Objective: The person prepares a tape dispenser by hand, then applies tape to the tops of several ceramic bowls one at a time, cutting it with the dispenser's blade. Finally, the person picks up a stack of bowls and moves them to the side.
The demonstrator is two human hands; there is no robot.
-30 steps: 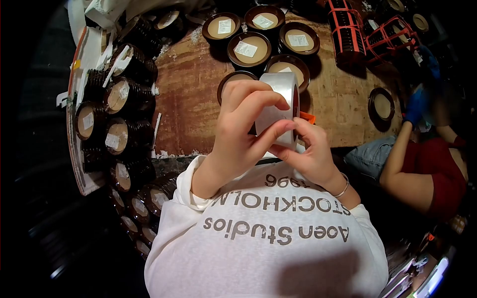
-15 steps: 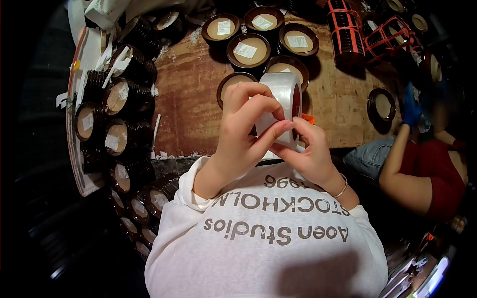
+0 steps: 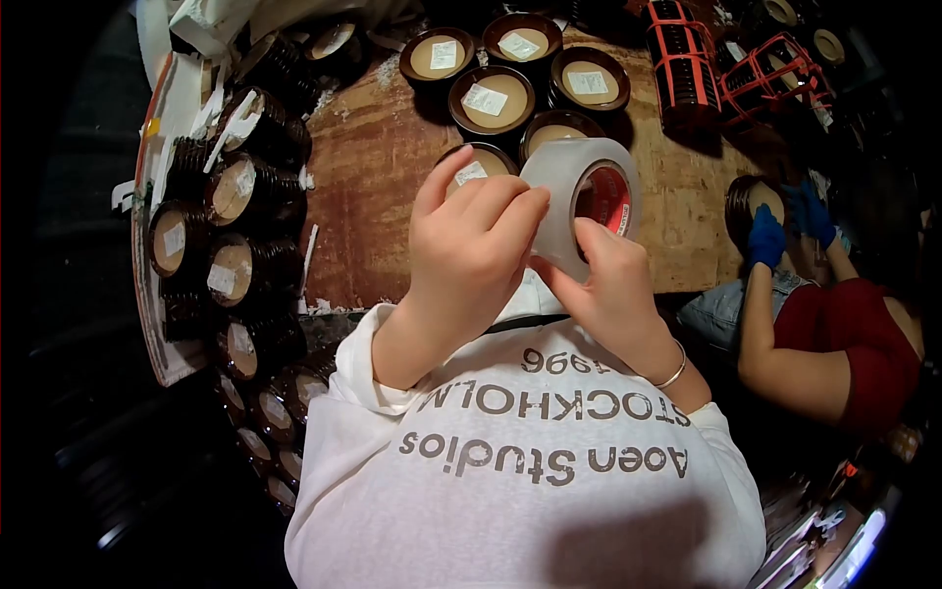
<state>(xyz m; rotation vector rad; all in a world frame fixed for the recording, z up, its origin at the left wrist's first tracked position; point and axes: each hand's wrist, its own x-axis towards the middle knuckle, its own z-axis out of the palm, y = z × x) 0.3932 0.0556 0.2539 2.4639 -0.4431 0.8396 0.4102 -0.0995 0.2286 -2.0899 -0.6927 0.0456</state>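
A wide roll of clear tape [image 3: 561, 191] with a red inner core is held up in front of my chest. My right hand [image 3: 613, 290] grips its lower side, the thumb inside the core and the fingers below and behind. At the roll's left edge is my left hand [image 3: 471, 255], thumb hidden, most fingers curled and one finger raised; whether it pinches the tape's end cannot be made out. Just beyond the hands, stacked brown-rimmed dishes [image 3: 493, 99] with white paper labels stand on the wooden table [image 3: 368, 206].
More stacks of dishes [image 3: 234, 191] line a white-edged board [image 3: 147, 294] at the left. Bundles tied with red strapping [image 3: 684, 69] lie at the back right. At the right, a co-worker's blue-gloved hands [image 3: 766, 239] are at a dish stack [image 3: 754, 201].
The tape roll has turned, showing more of its red core. My left hand has moved off my right fingers and lifted one finger. The co-worker's gloved hands have come to the right-hand dish stack.
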